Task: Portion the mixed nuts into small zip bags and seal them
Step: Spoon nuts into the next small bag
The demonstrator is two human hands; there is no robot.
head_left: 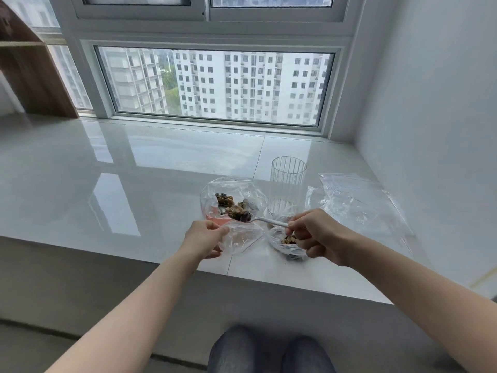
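Mixed nuts (233, 205) sit in a clear bag (232, 196) over a pink container (216, 218) on the glossy white sill (134, 184), near its front edge. Right hand (313, 234) pinches the handle of a white spoon (265, 220); bowl loaded with nuts, held above the gap between the supply bag and a small zip bag (240, 238). Left hand (205, 238) grips the small zip bag's mouth, fingers curled on the film; that bag looks empty. Second small bag (289, 244) with some nuts lies under the right hand, just inside the sill edge. Ribbed clear glass (287, 184) stands upright behind, just beside the supply bag. Loose clear bags (360, 203) spread to the right toward the wall. Open sill surface lies left and toward the window (215, 84).
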